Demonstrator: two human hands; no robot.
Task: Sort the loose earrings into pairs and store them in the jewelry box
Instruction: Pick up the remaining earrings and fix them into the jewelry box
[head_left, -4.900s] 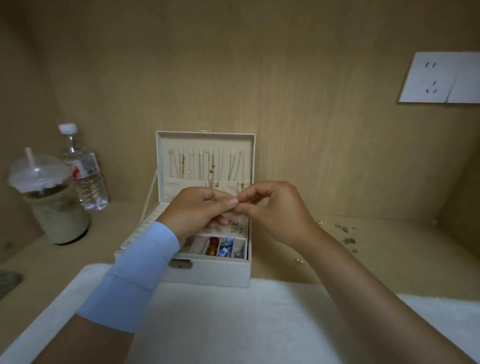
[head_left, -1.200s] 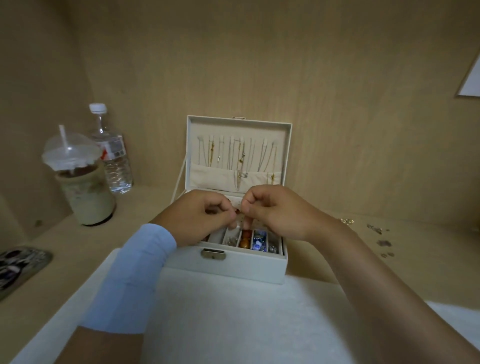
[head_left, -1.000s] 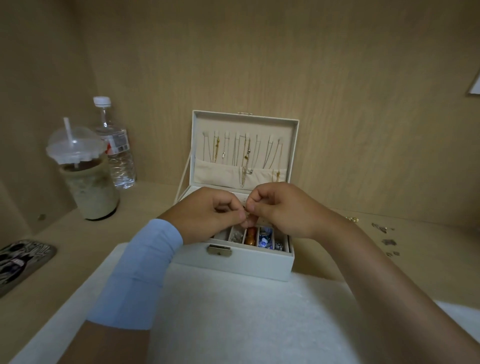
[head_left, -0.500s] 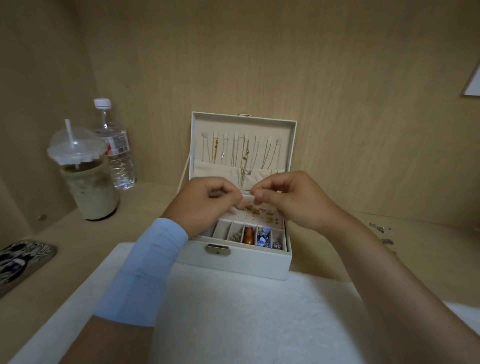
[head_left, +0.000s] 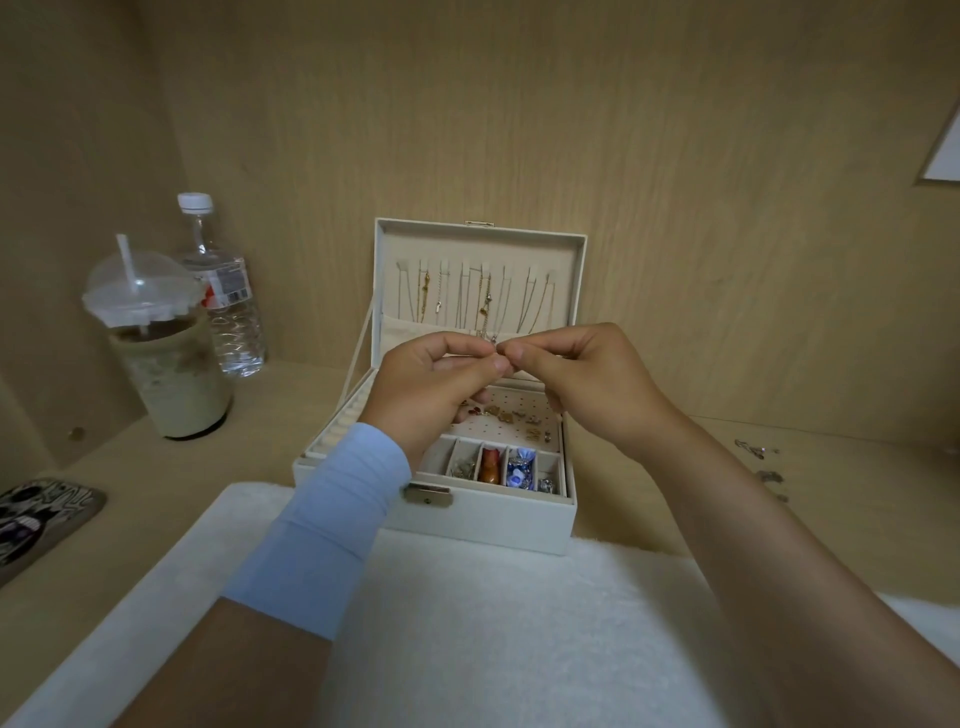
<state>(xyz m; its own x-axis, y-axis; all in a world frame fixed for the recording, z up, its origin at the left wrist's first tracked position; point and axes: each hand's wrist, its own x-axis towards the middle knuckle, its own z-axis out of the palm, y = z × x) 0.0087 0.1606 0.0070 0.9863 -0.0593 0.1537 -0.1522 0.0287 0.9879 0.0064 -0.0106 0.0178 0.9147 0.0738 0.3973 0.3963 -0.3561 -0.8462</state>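
Note:
An open cream jewelry box (head_left: 483, 525) stands in the middle, its lid upright with several thin chains hanging inside. Several small earrings (head_left: 511, 415) sit on its perforated pad, and beads fill the front compartments. My left hand (head_left: 431, 387) and my right hand (head_left: 587, 384) meet fingertip to fingertip above the pad. Both pinch one tiny earring (head_left: 500, 349), mostly hidden between the fingers. A few loose earrings (head_left: 756, 448) lie on the wooden shelf at the right.
A lidded drink cup with a straw (head_left: 156, 343) and a water bottle (head_left: 226, 291) stand at the left. A patterned phone (head_left: 36, 519) lies at the left edge. A white fluffy mat (head_left: 493, 639) covers the near shelf. Wooden walls enclose the back and left side.
Both hands rose from just over the box's pad to lid height, still pinched together, uncovering the earrings on the pad. The view shifted slightly.

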